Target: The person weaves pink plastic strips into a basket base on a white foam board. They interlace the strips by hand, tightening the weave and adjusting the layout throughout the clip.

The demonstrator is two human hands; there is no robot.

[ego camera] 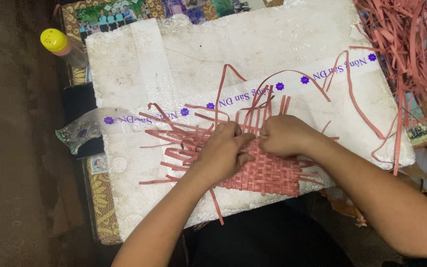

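Hands, left hand [223, 151] and right hand [281, 134], press fingers clenched onto pink woven mat [268, 173] (on foam lid [273, 44]).

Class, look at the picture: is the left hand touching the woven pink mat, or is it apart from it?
Touching. The head view shows the left hand pressed flat on the woven pink mat, fingers lying on its strips, no gap between them.

Both hands side by side, left hand [223, 151] and right hand [283, 134] curled, knuckles up, forearms converging
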